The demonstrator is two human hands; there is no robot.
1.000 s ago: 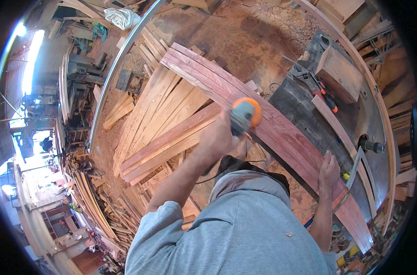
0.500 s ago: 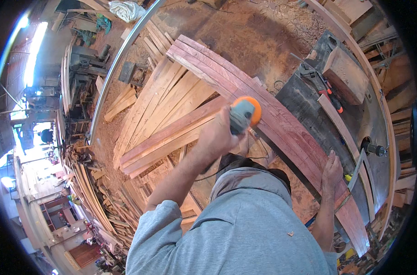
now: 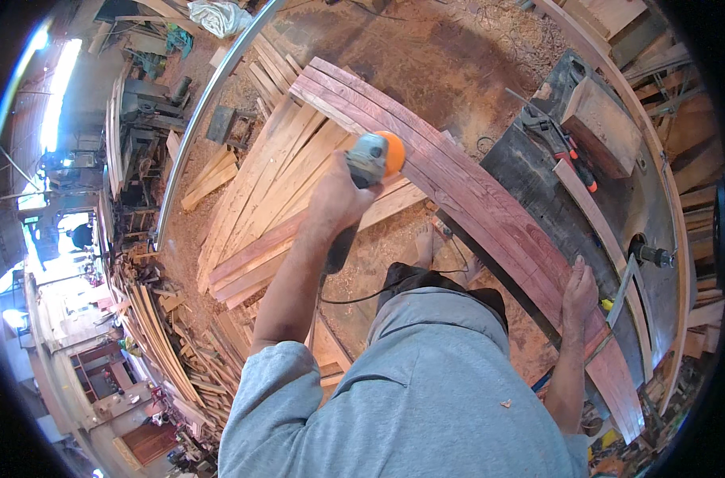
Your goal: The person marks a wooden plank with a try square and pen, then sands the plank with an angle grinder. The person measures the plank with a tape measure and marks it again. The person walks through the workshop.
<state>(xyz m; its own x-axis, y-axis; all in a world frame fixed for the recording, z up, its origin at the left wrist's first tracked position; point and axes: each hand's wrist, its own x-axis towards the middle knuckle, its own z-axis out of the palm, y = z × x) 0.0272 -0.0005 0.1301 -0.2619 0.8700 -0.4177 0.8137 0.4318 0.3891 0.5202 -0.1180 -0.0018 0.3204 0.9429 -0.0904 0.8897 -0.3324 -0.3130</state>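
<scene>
My left hand [image 3: 344,197] is wrapped round an angle grinder [image 3: 365,159] with an orange disc [image 3: 394,154]. The disc is at the upper part of several long reddish wooden planks [image 3: 474,211] that lie side by side, reaching from upper middle to lower right. Whether it touches the wood, I cannot tell. A dark cord [image 3: 362,299] trails from the grinder past my legs. Lower down the same planks, my right hand [image 3: 579,296] lies on the wood with its fingers stretched out, holding nothing. A strap [image 3: 600,346] crosses the planks just below it.
A dark metal-topped bench [image 3: 530,155] supports the planks; a tool with red-and-black handles [image 3: 571,155] and a wooden block [image 3: 605,127] lie on it. Pale boards [image 3: 275,175] are fanned out at left. My bare foot [image 3: 424,243] stands on the sawdust-covered floor.
My left hand has moved the grinder up and to the left along the planks. My right hand has stayed at nearly the same place on the wood.
</scene>
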